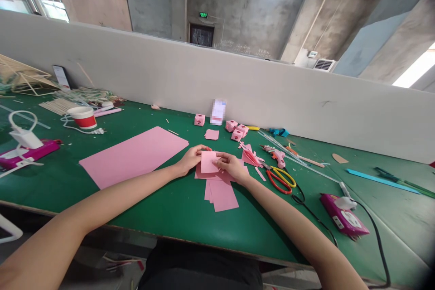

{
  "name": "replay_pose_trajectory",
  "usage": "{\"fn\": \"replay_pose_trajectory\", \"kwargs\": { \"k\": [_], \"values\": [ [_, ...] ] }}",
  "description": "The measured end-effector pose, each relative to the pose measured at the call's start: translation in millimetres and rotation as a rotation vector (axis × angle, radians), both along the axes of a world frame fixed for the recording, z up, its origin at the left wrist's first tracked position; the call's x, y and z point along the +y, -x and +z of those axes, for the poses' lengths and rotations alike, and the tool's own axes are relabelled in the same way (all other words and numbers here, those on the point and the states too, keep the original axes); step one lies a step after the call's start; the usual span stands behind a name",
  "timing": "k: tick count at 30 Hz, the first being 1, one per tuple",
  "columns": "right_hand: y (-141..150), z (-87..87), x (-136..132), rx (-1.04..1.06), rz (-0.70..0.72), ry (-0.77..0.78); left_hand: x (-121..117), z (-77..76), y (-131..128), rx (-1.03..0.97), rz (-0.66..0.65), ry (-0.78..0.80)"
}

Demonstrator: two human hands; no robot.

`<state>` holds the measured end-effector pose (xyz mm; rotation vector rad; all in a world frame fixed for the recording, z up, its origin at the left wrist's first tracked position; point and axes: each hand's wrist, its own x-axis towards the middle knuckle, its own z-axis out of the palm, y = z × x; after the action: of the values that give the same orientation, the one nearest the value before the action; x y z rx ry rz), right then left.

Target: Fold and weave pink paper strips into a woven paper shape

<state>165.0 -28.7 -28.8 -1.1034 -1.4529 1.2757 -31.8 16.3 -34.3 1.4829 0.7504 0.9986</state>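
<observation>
Between my two hands is a small pink paper square, held just above a few other pink sheets. My left hand pinches its left edge, with red-tipped nails showing at the top. My right hand grips the square's right side, thumb across its front. Below lie loose pink paper pieces on the green table. Farther back is a small stack of pink squares. A large pink paper sheet lies to the left of my left hand.
Scissors with red and yellow handles, pink paper scraps and a glue gun lie to the right. Folded pink paper boxes and a phone are at the back. Power strips and a paper cup flank the work.
</observation>
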Motion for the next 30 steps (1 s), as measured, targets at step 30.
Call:
{"fn": "replay_pose_trajectory", "kwargs": {
  "k": [30],
  "values": [
    [-8.7, -7.3, 9.0, 0.109, 0.052, 0.014, 1.2, 2.8, 1.5, -0.096, 0.000, 0.059]
  ]
}}
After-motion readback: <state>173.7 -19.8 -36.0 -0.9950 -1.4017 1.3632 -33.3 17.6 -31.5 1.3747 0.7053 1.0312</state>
